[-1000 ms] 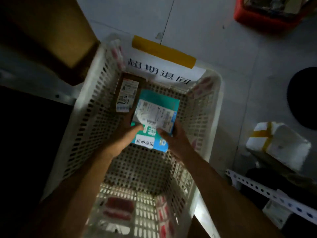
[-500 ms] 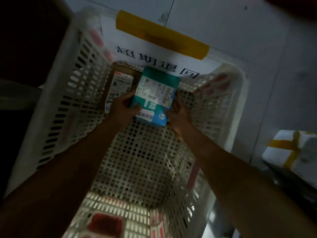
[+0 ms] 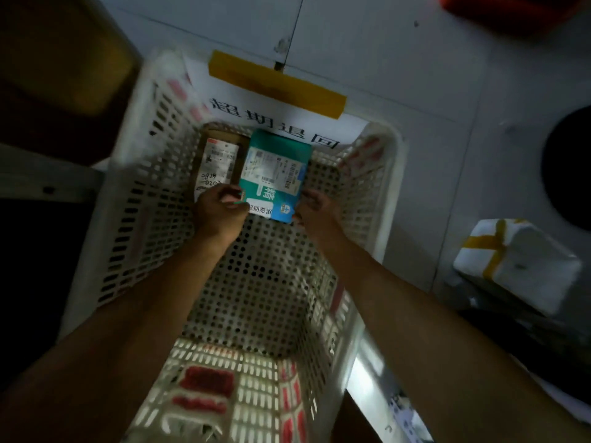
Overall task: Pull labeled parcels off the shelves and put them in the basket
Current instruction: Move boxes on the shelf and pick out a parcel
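Note:
A white perforated basket (image 3: pixel 140 193) stands on the floor, with a paper sign (image 3: pixel 271 116) taped to its far rim by yellow tape. Inside at the far end lies a brown box with a white label (image 3: pixel 217 164). Right beside it is a teal parcel with a shipping label (image 3: pixel 275 171), resting low in the basket. My left hand (image 3: pixel 220 209) grips the teal parcel's near left corner with curled fingers. My right hand (image 3: pixel 315 209) holds its near right corner. Both forearms reach down into the basket.
A white foam box with yellow tape (image 3: pixel 518 263) sits on the right. A dark round object (image 3: pixel 569 167) lies beyond it. A red crate (image 3: pixel 511 11) is at the top right, a cardboard box (image 3: pixel 64 59) at the top left, above a metal shelf rail (image 3: pixel 48 180).
The teal parcel has gone down to the basket's far end beside the brown box. Both hands have slid back to its near corners.

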{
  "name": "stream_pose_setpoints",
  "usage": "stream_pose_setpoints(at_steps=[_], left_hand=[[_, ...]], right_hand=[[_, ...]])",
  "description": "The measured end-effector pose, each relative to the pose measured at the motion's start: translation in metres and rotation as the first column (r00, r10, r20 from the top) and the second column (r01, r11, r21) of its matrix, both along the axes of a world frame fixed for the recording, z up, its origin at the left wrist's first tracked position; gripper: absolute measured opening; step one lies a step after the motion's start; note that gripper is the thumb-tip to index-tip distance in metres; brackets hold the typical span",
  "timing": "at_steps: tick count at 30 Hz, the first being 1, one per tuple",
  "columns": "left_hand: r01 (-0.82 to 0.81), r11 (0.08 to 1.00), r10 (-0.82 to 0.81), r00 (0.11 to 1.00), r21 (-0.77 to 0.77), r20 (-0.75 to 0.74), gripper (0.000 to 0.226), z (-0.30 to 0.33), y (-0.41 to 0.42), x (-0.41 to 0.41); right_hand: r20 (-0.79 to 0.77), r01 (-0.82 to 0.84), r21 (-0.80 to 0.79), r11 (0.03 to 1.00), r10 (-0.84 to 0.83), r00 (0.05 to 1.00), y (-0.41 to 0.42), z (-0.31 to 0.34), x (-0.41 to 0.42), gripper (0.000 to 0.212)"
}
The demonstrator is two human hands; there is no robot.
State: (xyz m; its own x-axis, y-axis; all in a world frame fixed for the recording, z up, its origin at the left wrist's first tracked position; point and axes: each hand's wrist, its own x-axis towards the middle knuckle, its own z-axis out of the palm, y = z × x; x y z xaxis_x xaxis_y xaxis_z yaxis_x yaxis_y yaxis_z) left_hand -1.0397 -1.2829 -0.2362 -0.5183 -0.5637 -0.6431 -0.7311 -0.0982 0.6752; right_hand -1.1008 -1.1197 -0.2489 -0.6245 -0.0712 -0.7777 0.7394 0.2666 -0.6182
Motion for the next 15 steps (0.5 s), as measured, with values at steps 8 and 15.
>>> stream_pose_setpoints(at_steps=[8,15], left_hand=[[0.389,0.921,-0.387,0.921,-0.02,0.054,0.023,0.15,0.021,0.077],[0.731,0.683,-0.726,0.675,0.02,0.134,0.028,0.266,0.053,0.159]], right_hand=[[0.066,-0.111,0.079,0.991,0.106,0.992,0.03,0.144,0.099,0.038],[0.024,-0.084,0.182,0.98,0.081,0.996,0.082,0.28,0.223,0.047]])
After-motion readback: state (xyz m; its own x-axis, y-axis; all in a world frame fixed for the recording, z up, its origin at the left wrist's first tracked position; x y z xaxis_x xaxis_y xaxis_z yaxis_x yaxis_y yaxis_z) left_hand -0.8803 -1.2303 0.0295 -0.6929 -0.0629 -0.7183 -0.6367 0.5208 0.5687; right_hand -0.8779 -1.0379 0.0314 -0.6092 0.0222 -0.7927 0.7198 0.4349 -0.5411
